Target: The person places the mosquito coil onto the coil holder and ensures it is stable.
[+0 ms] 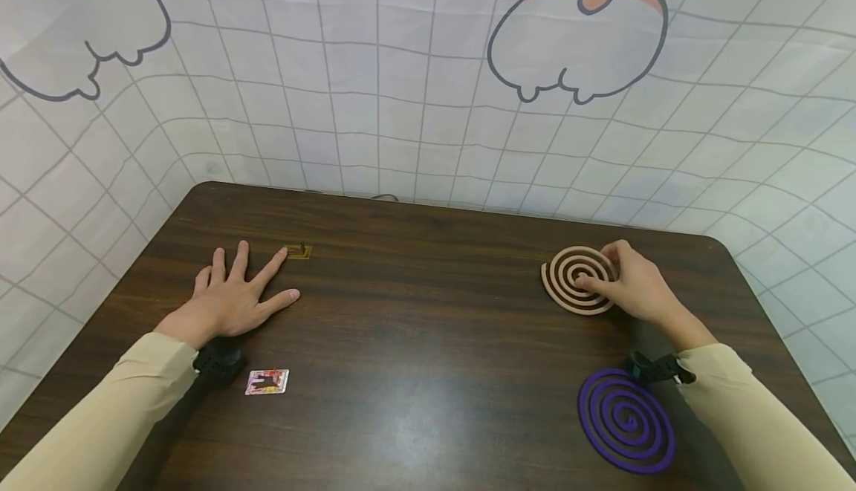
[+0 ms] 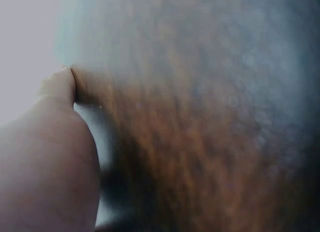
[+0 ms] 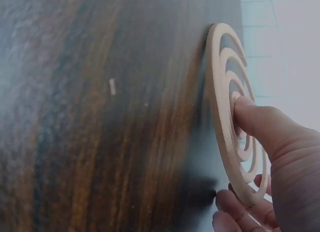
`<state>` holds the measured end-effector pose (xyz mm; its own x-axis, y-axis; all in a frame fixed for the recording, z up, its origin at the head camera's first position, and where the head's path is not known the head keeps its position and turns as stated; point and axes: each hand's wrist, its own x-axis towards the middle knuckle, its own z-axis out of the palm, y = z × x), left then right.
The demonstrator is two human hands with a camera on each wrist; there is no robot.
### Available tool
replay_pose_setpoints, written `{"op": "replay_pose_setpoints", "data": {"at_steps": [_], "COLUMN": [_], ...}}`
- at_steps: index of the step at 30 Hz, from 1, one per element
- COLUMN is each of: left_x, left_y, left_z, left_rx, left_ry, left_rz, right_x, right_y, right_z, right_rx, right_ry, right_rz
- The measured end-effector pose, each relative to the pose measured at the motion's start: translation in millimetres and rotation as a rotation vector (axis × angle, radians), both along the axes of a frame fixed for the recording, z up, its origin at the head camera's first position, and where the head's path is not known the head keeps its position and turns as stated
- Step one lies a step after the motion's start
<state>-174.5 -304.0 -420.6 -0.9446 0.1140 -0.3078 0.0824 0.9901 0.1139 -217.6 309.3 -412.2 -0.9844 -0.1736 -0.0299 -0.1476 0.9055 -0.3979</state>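
Observation:
My right hand (image 1: 635, 279) holds a tan mosquito coil (image 1: 576, 249) near the table's right side. In the right wrist view its thumb presses the middle of the spiral, with the fingers curled at the coil's lower edge; the coil looks slightly tilted. On the table's left side my left hand (image 1: 230, 301) lies with its fingers spread. Its index fingertip touches or nearly touches a small gold-coloured metal piece with an upright prong (image 1: 302, 252). Nearer to me on the right lies a purple mosquito coil (image 1: 627, 420), partly beneath the right wrist's camera strap.
A small colourful card (image 1: 267, 382) lies on the dark brown wooden table (image 1: 414, 313), just nearer than the left wrist. Behind the table hangs a white gridded curtain (image 1: 401, 90) with cartoon animal prints. Part of a dark cable (image 1: 384, 196) shows at the table's back edge.

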Motion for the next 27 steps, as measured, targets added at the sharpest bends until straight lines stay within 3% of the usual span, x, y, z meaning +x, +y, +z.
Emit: {"op": "replay_pose_setpoints", "data": {"at_steps": [12,27], "left_x": [0.3,0.2], "left_y": [0.8,3.2], "left_z": [-0.5,0.3], "left_rx": [0.007,0.005], "left_ry": [0.008,0.003], "left_rz": [-0.002,0.012], "right_x": [3.8,1.3], "right_y": [1.2,6.4], "right_z": [2.7,1.3], "right_rx": [-0.085,-0.424], "right_ry": [-0.070,-0.210], "right_rz": [-0.044,-0.068]}}
